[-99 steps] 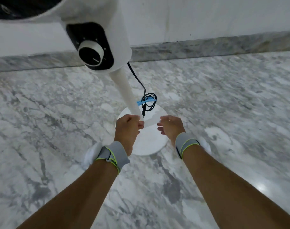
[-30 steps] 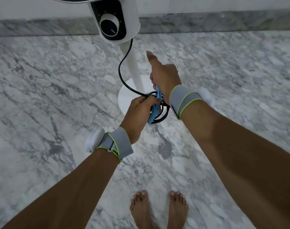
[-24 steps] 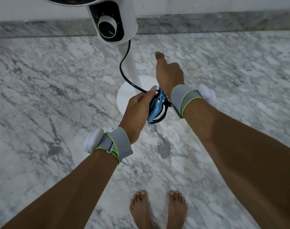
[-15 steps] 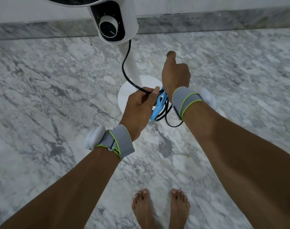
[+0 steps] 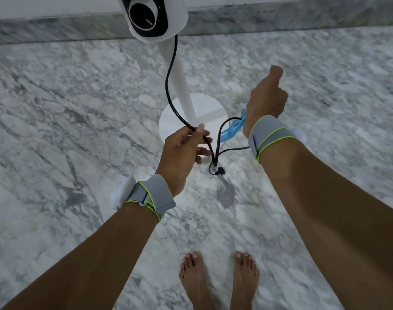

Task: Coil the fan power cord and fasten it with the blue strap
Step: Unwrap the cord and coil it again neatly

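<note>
Power cord [image 5: 171,86] — black, running down from the fan's control head [image 5: 154,17] beside the white pole [image 5: 180,81], then hanging in loose, uncoiled loops above the marble floor [image 5: 56,108], plug [image 5: 218,170] lowest. Left hand [image 5: 182,151]: fingers pinched on the cord, apparently to feed slack. Right hand [image 5: 266,99]: fist closed on the blue strap [image 5: 232,129] and a cord loop, held aside — probably keeping the strap ready. Round base [image 5: 204,108] lies behind.

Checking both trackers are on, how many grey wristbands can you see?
2. One grey wristband wraps the left wrist, below the left hand pinching the black cord. The other wristband wraps the right wrist, beside the blue strap.
</note>
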A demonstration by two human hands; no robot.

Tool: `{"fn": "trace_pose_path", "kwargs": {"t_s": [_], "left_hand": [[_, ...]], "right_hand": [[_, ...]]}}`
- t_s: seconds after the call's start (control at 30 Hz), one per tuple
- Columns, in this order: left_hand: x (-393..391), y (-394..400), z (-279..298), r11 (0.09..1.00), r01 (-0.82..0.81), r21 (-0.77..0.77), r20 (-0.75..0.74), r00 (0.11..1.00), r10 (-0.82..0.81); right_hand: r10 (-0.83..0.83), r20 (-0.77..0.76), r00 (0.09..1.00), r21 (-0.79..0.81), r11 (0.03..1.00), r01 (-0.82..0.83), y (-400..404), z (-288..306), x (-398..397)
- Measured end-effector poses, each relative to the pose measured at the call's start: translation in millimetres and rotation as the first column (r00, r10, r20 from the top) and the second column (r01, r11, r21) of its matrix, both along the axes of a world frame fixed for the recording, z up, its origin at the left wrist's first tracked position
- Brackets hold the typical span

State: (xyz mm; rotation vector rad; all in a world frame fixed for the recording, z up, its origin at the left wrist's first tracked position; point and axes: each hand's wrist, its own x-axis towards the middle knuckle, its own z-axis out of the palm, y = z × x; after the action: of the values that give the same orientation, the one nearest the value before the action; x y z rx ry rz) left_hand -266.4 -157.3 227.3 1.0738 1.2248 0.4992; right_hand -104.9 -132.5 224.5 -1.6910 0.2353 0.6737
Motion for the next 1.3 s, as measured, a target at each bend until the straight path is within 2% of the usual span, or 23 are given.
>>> {"fn": "trace_pose_path", "kwargs": {"t_s": [0.17,0.2,0.27,0.33,0.37,0.5,0.6,0.67,0.8,0.9,1.03,1.07,1.17,1.3], "left_hand": [[7.1,-8.9,-16.2,0.976,0.207,0.066,0.007,0.978,-0.208],[7.3,-9.1,-19.4,0.975,0.201,0.092,0.004,0.979,-0.202],[3.9,-2.8,-25.6,0.987,0.136,0.091,0.022,0.99,-0.139],[-1.7,8.0,-33.1,0.998,0.054,0.027,0.068,0.996,-0.056],[-3.6,12.8,-37.3,0.999,0.04,0.019,0.066,0.997,-0.042],[-3.8,19.0,-58.3,0.992,0.047,0.121,-0.14,0.99,-0.03],[-4.9,20.0,-72.5,0.978,0.037,0.203,-0.259,0.966,0.017],[-5.1,21.8,-80.0,0.978,0.025,0.209,-0.244,0.969,0.027],[-7.5,30.7,-92.9,0.973,-0.031,0.228,-0.197,0.977,0.078],[-7.3,51.1,-117.2,0.978,-0.012,0.208,-0.165,0.985,0.047],[-12.2,80.6,-144.4,0.954,0.269,0.133,-0.139,0.958,-0.25],[-10.9,86.6,-150.1,0.945,0.301,0.126,-0.14,0.949,-0.284],[-4.0,103.2,-180.9,0.942,0.276,0.192,-0.134,0.958,-0.253],[6.8,110.9,-203.2,0.944,0.189,0.27,-0.151,0.977,-0.152]], "right_hand": [[0.151,-0.026,0.988,0.059,0.987,-0.15,11.3,-17.7,-23.5],[0.149,-0.031,0.988,0.054,0.988,-0.147,14.1,-17.1,-24.8],[0.037,-0.05,0.998,0.055,0.998,-0.034,19.5,-23.1,-15.9],[-0.041,-0.158,0.987,0.068,0.996,0.053,20.9,-33.9,-6.6],[-0.032,-0.182,0.983,0.06,0.997,0.043,20.8,-39.7,-4.2],[-0.023,-0.212,0.977,-0.004,1.0,0.022,22.7,-55.3,-6.2],[-0.055,-0.323,0.945,0.079,0.993,0.085,28.6,-55.9,-0.1],[-0.086,-0.318,0.944,0.09,0.989,0.12,32.4,-59.2,6.5],[-0.107,-0.308,0.945,-0.037,0.994,0.101,39.0,-88.5,12.0],[-0.006,-0.3,0.954,-0.128,0.991,-0.034,53.6,-139.1,14.7],[0.157,-0.202,0.967,-0.155,0.97,-0.189,84.2,-207.4,18.9],[0.188,-0.203,0.961,-0.164,0.961,-0.223,92.0,-221.7,20.9],[0.371,-0.2,0.907,-0.158,0.901,-0.404,116.0,-273.4,19.0],[0.457,-0.202,0.866,-0.194,0.849,-0.492,123.9,-312.3,19.8]]}}
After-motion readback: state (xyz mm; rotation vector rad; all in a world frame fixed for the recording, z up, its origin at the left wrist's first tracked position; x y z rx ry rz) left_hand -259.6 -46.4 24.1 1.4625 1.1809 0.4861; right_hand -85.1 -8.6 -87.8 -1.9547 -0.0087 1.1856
